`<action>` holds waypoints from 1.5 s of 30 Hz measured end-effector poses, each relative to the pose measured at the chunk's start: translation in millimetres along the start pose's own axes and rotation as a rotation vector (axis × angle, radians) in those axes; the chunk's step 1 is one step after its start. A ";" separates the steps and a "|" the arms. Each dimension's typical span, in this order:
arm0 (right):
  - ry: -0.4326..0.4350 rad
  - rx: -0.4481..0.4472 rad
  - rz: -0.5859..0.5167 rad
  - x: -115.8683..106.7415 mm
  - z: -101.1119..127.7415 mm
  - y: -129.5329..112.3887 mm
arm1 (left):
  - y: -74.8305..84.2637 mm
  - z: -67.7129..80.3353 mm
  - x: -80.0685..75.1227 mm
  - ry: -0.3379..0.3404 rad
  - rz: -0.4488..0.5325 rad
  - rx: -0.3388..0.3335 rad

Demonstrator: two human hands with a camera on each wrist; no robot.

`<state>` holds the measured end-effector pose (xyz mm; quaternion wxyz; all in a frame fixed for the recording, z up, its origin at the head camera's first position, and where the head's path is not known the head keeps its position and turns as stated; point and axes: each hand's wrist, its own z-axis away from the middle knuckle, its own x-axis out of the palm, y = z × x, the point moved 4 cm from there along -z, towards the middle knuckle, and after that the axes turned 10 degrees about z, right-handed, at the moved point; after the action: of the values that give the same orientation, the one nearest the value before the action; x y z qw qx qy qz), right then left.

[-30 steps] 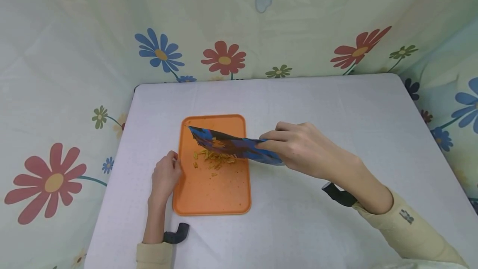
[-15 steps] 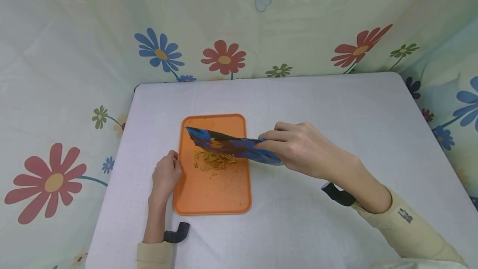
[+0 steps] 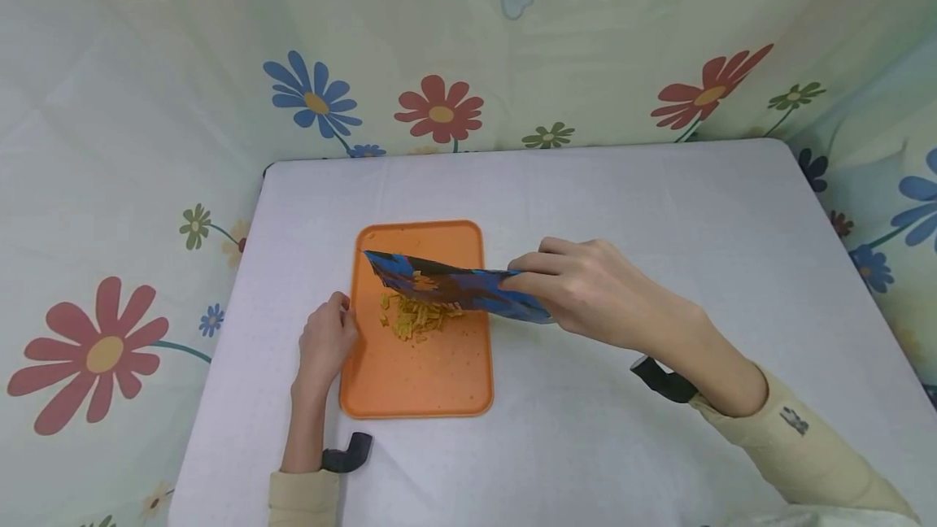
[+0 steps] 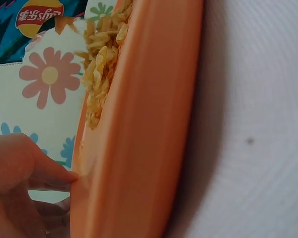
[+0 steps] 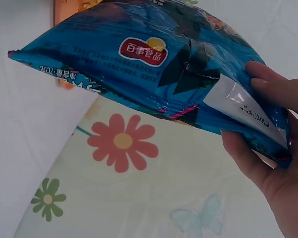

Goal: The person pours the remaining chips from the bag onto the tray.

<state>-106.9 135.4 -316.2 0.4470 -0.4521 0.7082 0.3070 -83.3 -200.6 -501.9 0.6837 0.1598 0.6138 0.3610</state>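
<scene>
My right hand (image 3: 596, 291) grips the right end of a blue Lay's chip bag (image 3: 457, 289), tilted above an orange tray (image 3: 417, 389). In the right wrist view, thumb and fingers pinch the bag's end from both sides. A heap of broken yellow chips (image 3: 413, 317) lies on the tray under the bag, which partly hides it. At the tray's left edge is my left hand (image 3: 325, 340). Seen in the left wrist view, a digit and curled fingers hold the tray's rim (image 4: 131, 124).
The tray lies on a white-covered table (image 3: 622, 210), left of its middle. A flowered curtain (image 3: 586, 47) hangs behind and beside the table. Black wrist mounts (image 3: 347, 455) stick out from both wrists.
More chips have dropped from the bag, and the heap on the tray has grown. The bag's left end has tipped slightly lower. Both hands stay nearly in place.
</scene>
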 end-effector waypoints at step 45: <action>0.024 0.016 0.009 -6.1 -0.5 1.3 | -0.1 0.7 -1.4 -0.004 -0.005 0.000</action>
<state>-107.1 137.7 -310.4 0.4404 -0.4492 0.7180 0.2979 -82.6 -201.4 -500.8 0.6860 0.1590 0.6127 0.3588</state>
